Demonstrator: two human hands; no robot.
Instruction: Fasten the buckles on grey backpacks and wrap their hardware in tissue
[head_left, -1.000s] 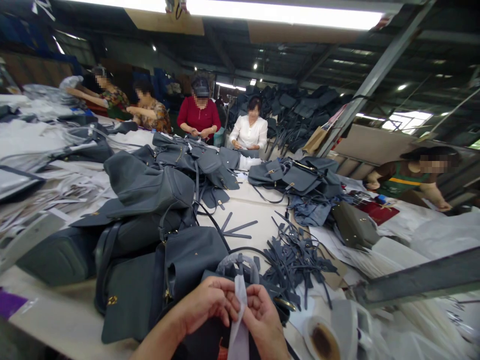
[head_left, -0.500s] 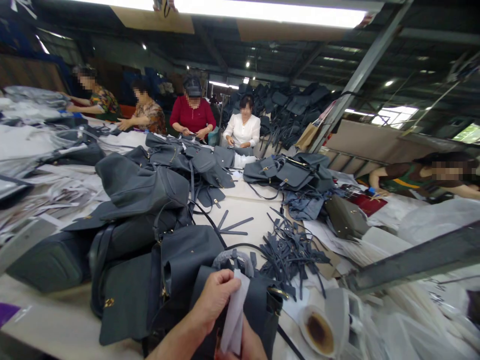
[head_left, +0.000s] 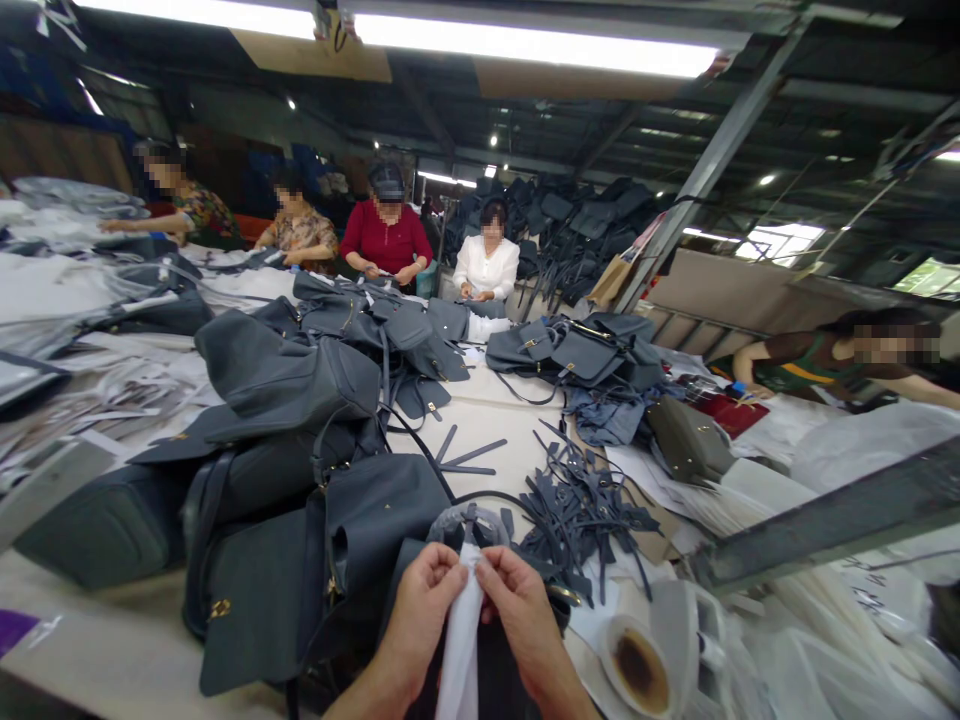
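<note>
My left hand (head_left: 424,600) and my right hand (head_left: 515,600) are close together at the bottom centre, both pinching a strip of white paper (head_left: 459,650) that hangs down between them. Just beyond my fingers lies a grey-blue leather handbag (head_left: 375,520) whose handle (head_left: 471,520) is wrapped in clear film. A heap of loose grey-blue leather straps (head_left: 585,505) lies to the right of it.
Several grey-blue bags are piled on the left (head_left: 285,380) and further back (head_left: 577,350) on the long white table (head_left: 499,410). A roll of tape (head_left: 637,670) sits by my right hand. Several people work at the far end and at the right side (head_left: 832,350).
My right hand has come back up beside the left one. Both now pinch the top of the white strip, which the left hand alone held up half a second ago.
</note>
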